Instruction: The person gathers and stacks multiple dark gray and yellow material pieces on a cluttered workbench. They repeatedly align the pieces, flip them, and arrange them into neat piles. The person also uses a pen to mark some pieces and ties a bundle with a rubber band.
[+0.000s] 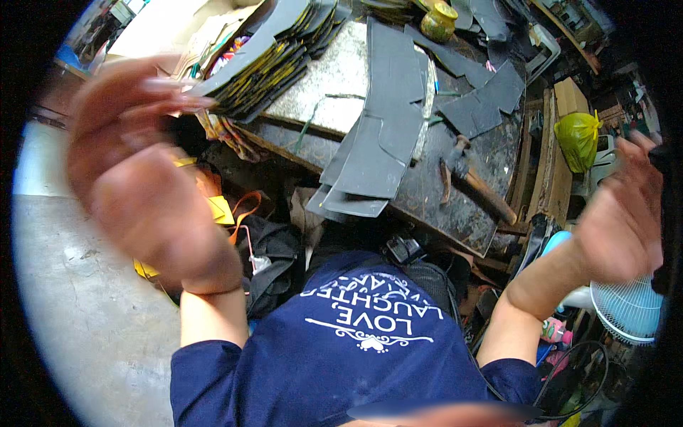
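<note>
My left hand (135, 178) is raised at the left, close to the camera and blurred by motion. Its fingers curve loosely toward the right, apart from the palm, and nothing shows in them. At the far right my right hand (619, 224) is up as well, smeared and partly cut off by the dark rim. Its fingers stretch upward, with no object visible in them. Both hands are off the workbench (455, 220). Beyond my left fingertips lies a stack of dark grey cut sheets (277, 67). More grey cut sheets (380, 135) lie overlapping at the bench's middle.
A hammer (480, 185) with a wooden handle rests on the bench, right of the sheets. A yellow-green jar (439, 21) stands at the back. To the right are a tied yellow plastic bag (578, 139) and a fan (626, 309). Concrete floor (85, 285) shows at left.
</note>
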